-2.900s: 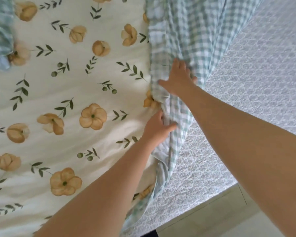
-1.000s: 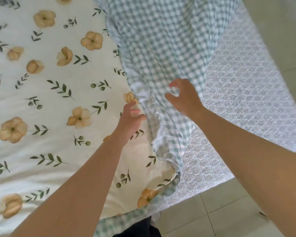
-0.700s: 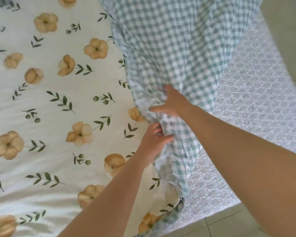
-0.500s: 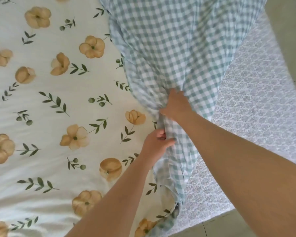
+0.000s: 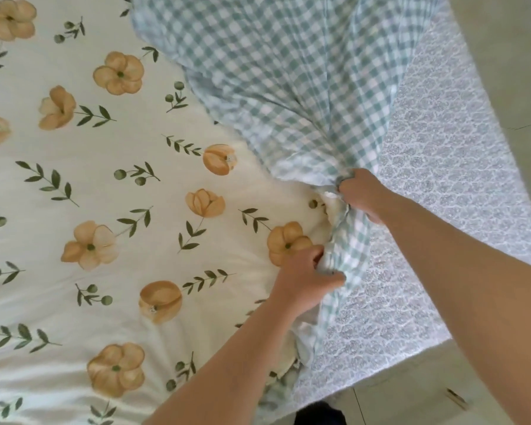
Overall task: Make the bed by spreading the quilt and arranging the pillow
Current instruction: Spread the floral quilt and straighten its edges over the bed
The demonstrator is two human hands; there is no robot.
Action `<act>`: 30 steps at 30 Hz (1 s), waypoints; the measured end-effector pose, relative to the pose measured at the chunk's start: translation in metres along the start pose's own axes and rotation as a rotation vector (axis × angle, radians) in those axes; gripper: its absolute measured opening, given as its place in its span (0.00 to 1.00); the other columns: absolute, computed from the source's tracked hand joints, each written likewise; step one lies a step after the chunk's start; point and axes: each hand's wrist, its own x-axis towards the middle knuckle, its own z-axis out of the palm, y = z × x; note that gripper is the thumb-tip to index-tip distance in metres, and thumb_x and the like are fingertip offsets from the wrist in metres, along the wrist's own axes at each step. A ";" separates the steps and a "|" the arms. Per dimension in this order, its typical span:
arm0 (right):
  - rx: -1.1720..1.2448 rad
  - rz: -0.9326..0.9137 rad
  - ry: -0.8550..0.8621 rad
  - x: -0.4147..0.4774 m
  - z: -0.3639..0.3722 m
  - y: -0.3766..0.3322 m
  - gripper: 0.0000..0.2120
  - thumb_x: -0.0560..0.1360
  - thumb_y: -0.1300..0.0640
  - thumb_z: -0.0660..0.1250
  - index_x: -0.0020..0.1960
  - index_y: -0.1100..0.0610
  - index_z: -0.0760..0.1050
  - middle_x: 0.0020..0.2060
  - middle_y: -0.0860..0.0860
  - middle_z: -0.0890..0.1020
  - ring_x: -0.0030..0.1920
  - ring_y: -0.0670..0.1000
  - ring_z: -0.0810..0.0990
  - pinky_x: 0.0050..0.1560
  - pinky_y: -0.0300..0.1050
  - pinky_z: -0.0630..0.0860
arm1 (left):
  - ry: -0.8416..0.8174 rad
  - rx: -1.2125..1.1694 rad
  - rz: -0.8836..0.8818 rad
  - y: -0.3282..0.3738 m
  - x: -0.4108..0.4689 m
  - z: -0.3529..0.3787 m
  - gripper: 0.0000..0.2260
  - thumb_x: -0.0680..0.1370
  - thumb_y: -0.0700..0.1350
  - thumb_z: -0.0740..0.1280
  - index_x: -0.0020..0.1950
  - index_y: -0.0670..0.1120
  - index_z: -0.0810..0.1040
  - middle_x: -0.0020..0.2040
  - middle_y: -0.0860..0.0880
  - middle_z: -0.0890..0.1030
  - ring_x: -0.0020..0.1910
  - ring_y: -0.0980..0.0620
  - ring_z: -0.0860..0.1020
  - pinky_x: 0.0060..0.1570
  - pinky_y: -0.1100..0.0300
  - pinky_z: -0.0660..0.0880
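Observation:
The quilt covers the left of the view, white with orange flowers and green leaves. Its green-and-white checked underside is folded over at the top and bunched along the right edge. My left hand is fisted on that bunched edge, lower down. My right hand grips the same edge a little farther up, where the checked fabric gathers into tight pleats. No pillow is in view.
A pale patterned bed sheet lies bare to the right of the quilt. Tiled floor shows past the bed's corner at the bottom right and along the right side.
Both hands closed on the quilt's checked edge after being open a second ago. They have pulled it toward me and to the right, bunching the checked fabric tighter.

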 end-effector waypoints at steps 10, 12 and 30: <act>-0.096 -0.013 0.184 -0.043 -0.055 0.141 0.05 0.72 0.65 0.65 0.39 0.61 0.69 0.32 0.52 0.72 0.34 0.54 0.71 0.29 0.42 0.63 | 0.006 0.509 0.186 0.001 -0.022 0.101 0.12 0.74 0.41 0.67 0.57 0.48 0.75 0.43 0.54 0.73 0.38 0.53 0.72 0.36 0.62 0.67; -0.125 -0.131 0.254 -0.065 -0.054 0.173 0.13 0.70 0.56 0.73 0.44 0.58 0.69 0.35 0.50 0.74 0.34 0.50 0.73 0.30 0.42 0.65 | -0.030 0.599 0.185 -0.010 -0.025 0.115 0.15 0.74 0.40 0.67 0.59 0.49 0.73 0.47 0.54 0.71 0.42 0.53 0.72 0.40 0.62 0.68; -0.356 -0.457 0.083 -0.054 -0.096 0.138 0.48 0.73 0.44 0.69 0.79 0.53 0.40 0.79 0.50 0.42 0.78 0.55 0.43 0.76 0.58 0.50 | 0.520 0.000 -0.240 0.013 0.009 0.033 0.13 0.76 0.40 0.65 0.60 0.48 0.76 0.56 0.49 0.78 0.49 0.50 0.77 0.45 0.61 0.70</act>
